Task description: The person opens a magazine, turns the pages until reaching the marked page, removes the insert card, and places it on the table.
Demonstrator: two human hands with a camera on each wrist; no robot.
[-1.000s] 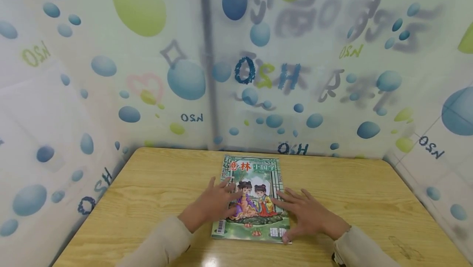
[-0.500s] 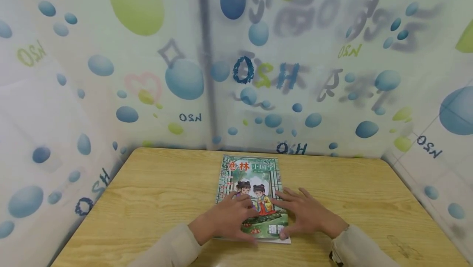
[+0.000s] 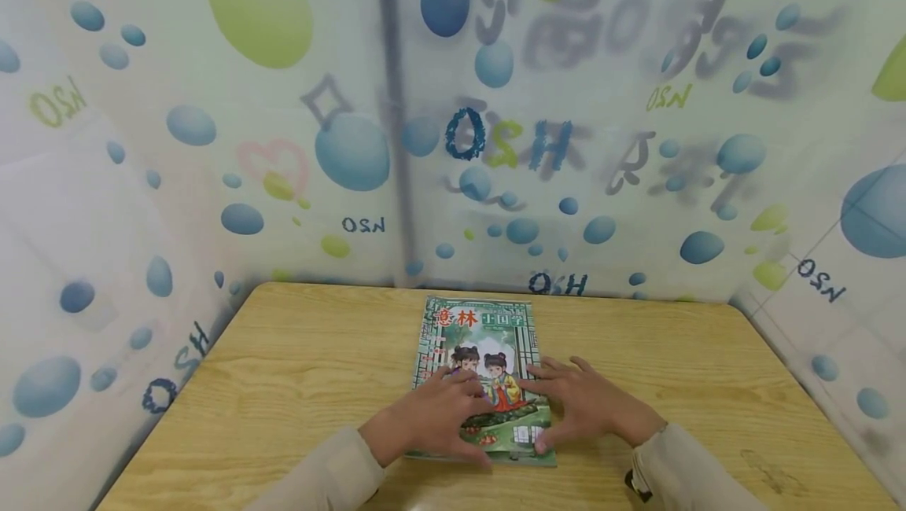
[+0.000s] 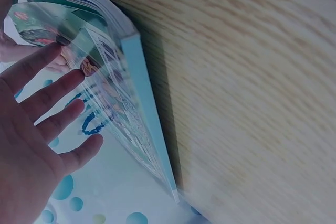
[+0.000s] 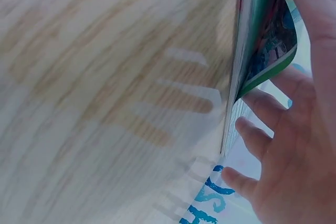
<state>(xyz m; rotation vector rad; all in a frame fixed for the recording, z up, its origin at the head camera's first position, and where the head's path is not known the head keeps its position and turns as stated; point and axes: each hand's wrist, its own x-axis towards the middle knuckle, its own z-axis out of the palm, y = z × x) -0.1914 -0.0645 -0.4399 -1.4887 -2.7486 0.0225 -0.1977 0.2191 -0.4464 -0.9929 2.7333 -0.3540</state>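
A magazine (image 3: 488, 338) with a green illustrated cover lies on the wooden table, two drawn figures in its middle. Across the lower left of the cover, my left hand (image 3: 435, 418) rests with fingers extended; its palm shows in the left wrist view beside the cover (image 4: 100, 59), which looks glossy and bowed above the pages. My right hand (image 3: 591, 405) is at the magazine's right edge, fingers spread over it and thumb by the lower right corner. A cover corner (image 5: 281, 51) curls up beside the right thumb in the right wrist view. The fingers of neither hand are curled round the magazine.
The wooden table (image 3: 297, 362) extends to both sides of the magazine. Behind it stands a pale wall covering (image 3: 637, 204) printed with blue and green bubbles and mirrored lettering. A similar covering runs along the left and right sides.
From the upper left of the cover, my left hand has come down and right toward the magazine's lower edge. My right hand has hardly moved. The head view has shifted slightly.
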